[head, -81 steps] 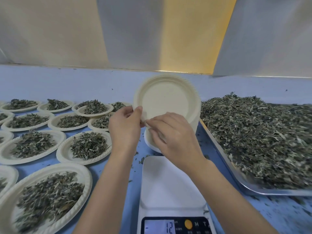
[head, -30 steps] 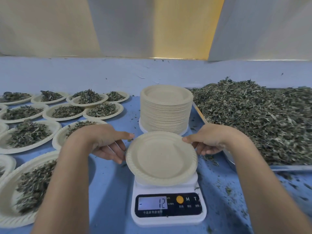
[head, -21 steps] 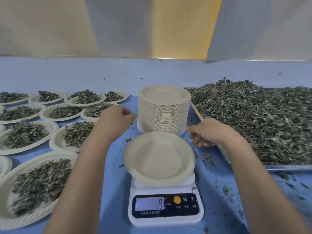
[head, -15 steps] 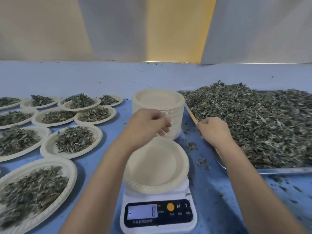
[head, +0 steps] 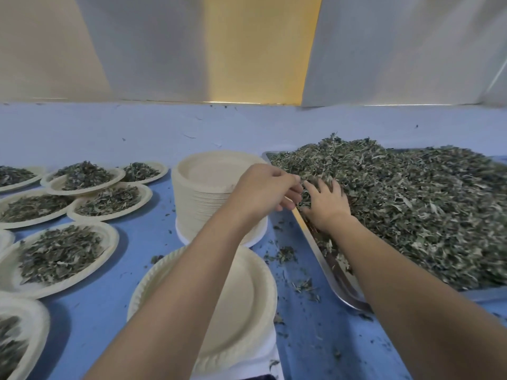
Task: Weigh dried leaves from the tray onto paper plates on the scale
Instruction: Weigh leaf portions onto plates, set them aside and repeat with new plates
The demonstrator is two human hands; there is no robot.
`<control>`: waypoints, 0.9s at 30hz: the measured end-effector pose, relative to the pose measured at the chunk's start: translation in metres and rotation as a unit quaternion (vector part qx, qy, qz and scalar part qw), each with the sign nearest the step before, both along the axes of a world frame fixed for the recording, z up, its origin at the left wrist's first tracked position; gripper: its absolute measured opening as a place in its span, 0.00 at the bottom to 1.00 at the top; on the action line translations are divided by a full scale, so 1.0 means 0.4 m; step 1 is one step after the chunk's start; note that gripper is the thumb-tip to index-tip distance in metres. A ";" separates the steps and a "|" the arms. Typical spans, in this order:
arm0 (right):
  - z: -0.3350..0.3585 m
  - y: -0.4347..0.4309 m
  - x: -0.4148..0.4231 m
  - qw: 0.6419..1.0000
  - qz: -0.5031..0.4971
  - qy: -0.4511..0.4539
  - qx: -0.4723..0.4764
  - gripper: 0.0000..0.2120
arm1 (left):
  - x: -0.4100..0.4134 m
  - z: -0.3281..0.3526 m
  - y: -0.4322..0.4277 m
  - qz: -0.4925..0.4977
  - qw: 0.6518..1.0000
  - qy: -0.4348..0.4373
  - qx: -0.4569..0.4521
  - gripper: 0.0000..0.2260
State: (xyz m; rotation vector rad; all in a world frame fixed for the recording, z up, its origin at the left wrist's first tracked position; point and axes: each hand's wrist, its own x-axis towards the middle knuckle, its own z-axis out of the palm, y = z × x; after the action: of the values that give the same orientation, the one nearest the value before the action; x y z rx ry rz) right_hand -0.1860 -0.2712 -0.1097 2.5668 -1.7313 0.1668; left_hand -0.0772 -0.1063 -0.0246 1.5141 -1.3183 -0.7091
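A metal tray [head: 343, 281] on the right holds a big heap of dried leaves [head: 411, 209]. My right hand [head: 326, 204] lies on the heap's near-left edge with its fingers spread into the leaves. My left hand [head: 263, 187] hovers just left of it, above the tray's corner. Its fingers are loosely curled, their tips reach the leaves, and nothing shows in them. An empty paper plate [head: 247, 311] sits on the scale [head: 271, 349]. My left forearm crosses the plate, and the scale's display is out of view.
A tall stack of empty paper plates [head: 208, 187] stands behind the scale, under my left wrist. Several leaf-filled plates [head: 60, 256] cover the blue table [head: 315, 338] on the left. Loose leaf crumbs lie between the scale and the tray.
Both hands let go of the plate set on the scale and moved up and right to the tray. The right hand now rests in the leaves. The view shifted toward the tray.
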 end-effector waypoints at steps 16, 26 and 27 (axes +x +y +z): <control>0.053 0.081 -0.016 0.997 0.031 0.029 0.066 0.12 | -0.007 0.006 0.055 -0.006 0.997 0.076 0.024 0.11; 0.113 0.118 -0.047 0.993 -0.018 -0.072 -0.090 0.08 | -0.016 0.003 0.068 -0.004 0.992 0.119 0.050 0.10; 0.106 0.120 -0.044 0.989 0.001 -0.085 -0.119 0.08 | -0.018 0.002 0.067 -0.006 0.991 0.125 0.051 0.10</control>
State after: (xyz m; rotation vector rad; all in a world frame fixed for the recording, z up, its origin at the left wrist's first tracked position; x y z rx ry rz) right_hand -0.2035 -0.2230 -0.0673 2.4420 -1.6450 0.5709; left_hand -0.0843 -0.0796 -0.0236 1.4462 -1.1163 -0.9535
